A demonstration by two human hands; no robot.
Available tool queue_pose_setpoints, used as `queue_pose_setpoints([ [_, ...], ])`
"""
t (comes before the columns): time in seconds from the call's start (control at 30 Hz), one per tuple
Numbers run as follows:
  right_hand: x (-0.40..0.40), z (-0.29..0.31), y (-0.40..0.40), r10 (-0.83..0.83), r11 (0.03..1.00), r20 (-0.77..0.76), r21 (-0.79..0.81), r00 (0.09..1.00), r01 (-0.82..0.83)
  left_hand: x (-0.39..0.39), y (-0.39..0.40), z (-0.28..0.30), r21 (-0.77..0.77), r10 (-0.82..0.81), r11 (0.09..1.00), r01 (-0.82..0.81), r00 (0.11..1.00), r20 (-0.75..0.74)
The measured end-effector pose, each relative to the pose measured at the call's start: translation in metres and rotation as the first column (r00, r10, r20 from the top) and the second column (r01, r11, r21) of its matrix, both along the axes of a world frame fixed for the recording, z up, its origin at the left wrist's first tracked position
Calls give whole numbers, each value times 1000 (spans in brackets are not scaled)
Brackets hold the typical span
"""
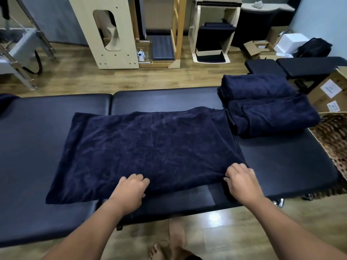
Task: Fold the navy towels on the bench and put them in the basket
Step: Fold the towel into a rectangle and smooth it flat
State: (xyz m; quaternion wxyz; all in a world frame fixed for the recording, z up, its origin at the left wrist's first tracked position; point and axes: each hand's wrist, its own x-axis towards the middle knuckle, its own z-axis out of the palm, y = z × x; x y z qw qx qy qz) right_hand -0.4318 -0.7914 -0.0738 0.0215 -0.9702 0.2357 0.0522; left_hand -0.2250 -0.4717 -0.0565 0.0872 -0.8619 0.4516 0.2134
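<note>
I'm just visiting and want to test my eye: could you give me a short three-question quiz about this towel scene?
1. True or false: both hands grip the spread towel at its near edge.
2. Where are the folded towels: A) on the bench, B) in the basket, C) on the floor?
3. On which side of the bench does the basket stand?

Key: 1 true: left hand, right hand. 2 A. 3 right end.

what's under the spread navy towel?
The spread navy towel lies on the black padded bench, across its cushion seam. Left hand and right hand grip its near edge. Anything else beneath is covered.
</note>
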Motion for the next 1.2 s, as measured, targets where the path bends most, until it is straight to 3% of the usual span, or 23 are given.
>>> queue_pose_setpoints([
  [0.13,-6,6,-3,74,995,-180,80,981,-60,9,-6,0,5,25,1000,-25,988,-153],
  [0.2,6,10,-4,61,991,-102,129,993,-47,15,-17,2,-84,110,988,-129,972,-207],
  [0.27,27,10,-2,52,991,26,120,998,-55,19,-31,3,-135,152,977,-164,984,-98],
  [0.33,51,9,1,56,992,66,107,996,-62,25,-50,5,-48,201,978,-201,979,-24],
  [0.47,96,6,-4,80,965,-150,259,985,-39,39,-83,10,163,351,929,-331,930,-111],
  [0.57,126,-1,-16,-63,967,-218,229,974,114,44,-96,2,262,401,893,-366,911,-95],
  [0.67,165,2,-26,-245,946,-181,172,952,276,48,-101,-2,288,389,889,-355,919,-68],
  [0.77,199,0,-30,-127,954,-156,250,979,164,50,-101,-3,296,383,888,-353,923,-48],
  [0.83,215,-2,-42,-124,934,-220,303,968,188,51,-100,-4,295,378,890,-348,924,-50],
  [0.93,237,-1,-69,-258,863,-318,348,912,366,52,-98,-2,294,367,895,-337,929,-52],
  [1.03,253,4,-82,-290,847,-386,322,876,422,53,-98,0,304,359,895,-325,931,-61],
  [1.13,252,6,-58,-219,949,-251,170,943,265,53,-99,3,324,364,889,-325,929,-68],
  [1.2,243,2,-29,14,992,-117,127,993,1,52,-100,4,335,365,886,-321,928,-75],
])
